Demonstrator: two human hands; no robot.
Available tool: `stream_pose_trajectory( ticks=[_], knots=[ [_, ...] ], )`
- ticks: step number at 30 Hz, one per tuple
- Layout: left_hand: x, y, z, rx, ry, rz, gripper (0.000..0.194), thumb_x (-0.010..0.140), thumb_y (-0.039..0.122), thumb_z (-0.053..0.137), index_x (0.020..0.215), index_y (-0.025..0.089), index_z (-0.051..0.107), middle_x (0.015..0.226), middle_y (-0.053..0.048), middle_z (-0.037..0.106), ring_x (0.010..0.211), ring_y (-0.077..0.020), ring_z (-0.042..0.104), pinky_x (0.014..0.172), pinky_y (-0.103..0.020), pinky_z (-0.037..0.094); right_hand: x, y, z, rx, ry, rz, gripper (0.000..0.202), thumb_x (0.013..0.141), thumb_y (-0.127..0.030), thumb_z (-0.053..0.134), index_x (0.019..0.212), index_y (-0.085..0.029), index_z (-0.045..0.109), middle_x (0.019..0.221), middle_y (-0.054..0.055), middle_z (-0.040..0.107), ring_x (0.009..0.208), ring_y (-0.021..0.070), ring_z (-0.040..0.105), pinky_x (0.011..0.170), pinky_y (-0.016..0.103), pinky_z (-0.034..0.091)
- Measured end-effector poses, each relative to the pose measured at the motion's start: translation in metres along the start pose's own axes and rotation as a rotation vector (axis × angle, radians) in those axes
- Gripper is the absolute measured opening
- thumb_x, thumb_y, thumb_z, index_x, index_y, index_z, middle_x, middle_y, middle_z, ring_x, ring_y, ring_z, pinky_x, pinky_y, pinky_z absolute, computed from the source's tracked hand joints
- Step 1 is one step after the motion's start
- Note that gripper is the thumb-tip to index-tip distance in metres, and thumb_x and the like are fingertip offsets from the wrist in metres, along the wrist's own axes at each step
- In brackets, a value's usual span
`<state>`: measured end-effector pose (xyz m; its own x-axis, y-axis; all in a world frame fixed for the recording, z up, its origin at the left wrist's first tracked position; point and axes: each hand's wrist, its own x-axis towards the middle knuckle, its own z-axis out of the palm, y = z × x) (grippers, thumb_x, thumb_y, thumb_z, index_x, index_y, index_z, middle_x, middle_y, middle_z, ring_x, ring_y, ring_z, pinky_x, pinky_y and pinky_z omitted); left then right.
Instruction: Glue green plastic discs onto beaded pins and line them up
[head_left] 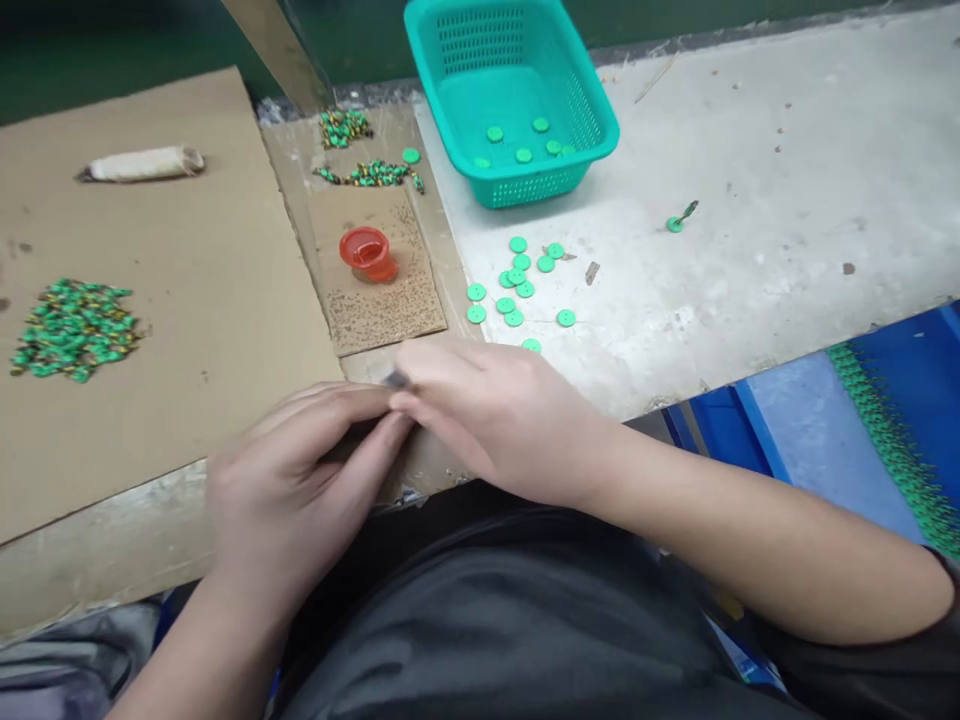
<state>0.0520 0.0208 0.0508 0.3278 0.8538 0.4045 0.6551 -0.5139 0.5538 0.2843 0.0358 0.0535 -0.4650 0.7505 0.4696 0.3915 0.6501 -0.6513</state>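
At the table's front edge my left hand (300, 470) and my right hand (502, 410) meet, fingertips touching. Both are closed in a pinch. A small grey, blurred tip (396, 380) shows at my right hand's fingers; the rest of it is covered. Whatever my left fingers hold is hidden. Just beyond my hands stands a red cup (367, 252) on a speckled cardboard square (397, 315). Several loose green discs with small holes (516, 276) lie to the right of it. One disc (675, 224) farther right has a small dark-and-green piece standing up from it.
A teal basket (600, 150) holds several green discs. Piles of small green-and-yellow pieces lie on cardboard at left (75, 330) and at the back (371, 174). A pale wrapped stick (142, 164) rests at back left. Below the right edge is a blue bin (915, 390) with rows of green pieces.
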Motion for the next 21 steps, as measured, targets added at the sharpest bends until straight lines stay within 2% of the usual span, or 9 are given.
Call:
stream_pose_trajectory(
  ticks=[2,4,9,13,17,21],
  knots=[
    [0.003,0.002,-0.001,-0.010,-0.024,0.039,0.010,0.113,0.023,0.080,0.117,0.030,0.084,0.112,0.007,0.090,0.100,-0.0108,0.084,0.100,-0.023,0.063,-0.002,0.005,-0.002,-0.012,0.102,0.053,0.021,0.128,-0.024,0.053,0.118,-0.020,0.071,0.116,0.006,0.083,0.103,0.0201,0.078,0.096,0.031,0.060],
    [0.005,0.003,-0.001,-0.019,-0.040,0.060,0.013,0.112,0.022,0.081,0.122,0.030,0.084,0.115,0.005,0.090,0.101,-0.0113,0.083,0.100,-0.023,0.062,-0.005,0.009,-0.006,-0.008,0.148,0.110,0.024,0.127,-0.030,0.056,0.110,-0.020,0.071,0.115,0.006,0.084,0.101,0.0204,0.079,0.096,0.032,0.061],
    [0.004,-0.001,0.000,0.097,-0.034,0.083,0.015,0.111,0.028,0.081,0.125,0.025,0.081,0.115,-0.002,0.086,0.103,-0.0185,0.079,0.101,-0.033,0.061,-0.008,0.016,-0.019,-0.054,-0.009,0.185,0.027,0.125,-0.029,0.063,0.102,-0.019,0.074,0.111,0.008,0.086,0.105,0.0241,0.081,0.095,0.035,0.059],
    [0.002,-0.005,0.003,0.134,-0.062,0.070,0.008,0.113,0.032,0.078,0.120,0.028,0.080,0.110,-0.002,0.082,0.106,-0.0239,0.079,0.103,-0.040,0.059,-0.004,0.015,-0.020,-0.083,-0.113,0.189,0.026,0.123,-0.026,0.067,0.103,-0.015,0.079,0.107,0.010,0.088,0.103,0.0254,0.082,0.094,0.036,0.058],
    [0.004,-0.005,0.004,0.078,-0.062,0.042,0.004,0.112,0.031,0.077,0.114,0.031,0.080,0.107,0.000,0.082,0.100,-0.0228,0.078,0.097,-0.041,0.059,0.003,0.015,-0.018,-0.033,-0.132,0.162,0.029,0.124,-0.026,0.066,0.100,-0.016,0.080,0.108,0.008,0.089,0.103,0.0233,0.083,0.096,0.034,0.058],
    [0.007,-0.004,0.003,0.061,-0.052,0.051,0.003,0.113,0.029,0.078,0.112,0.030,0.080,0.105,0.003,0.082,0.096,-0.0180,0.077,0.094,-0.036,0.058,0.006,0.017,-0.016,-0.017,-0.147,0.153,0.031,0.125,-0.028,0.064,0.100,-0.018,0.080,0.109,0.006,0.088,0.104,0.0222,0.082,0.096,0.033,0.059]
  ],
)
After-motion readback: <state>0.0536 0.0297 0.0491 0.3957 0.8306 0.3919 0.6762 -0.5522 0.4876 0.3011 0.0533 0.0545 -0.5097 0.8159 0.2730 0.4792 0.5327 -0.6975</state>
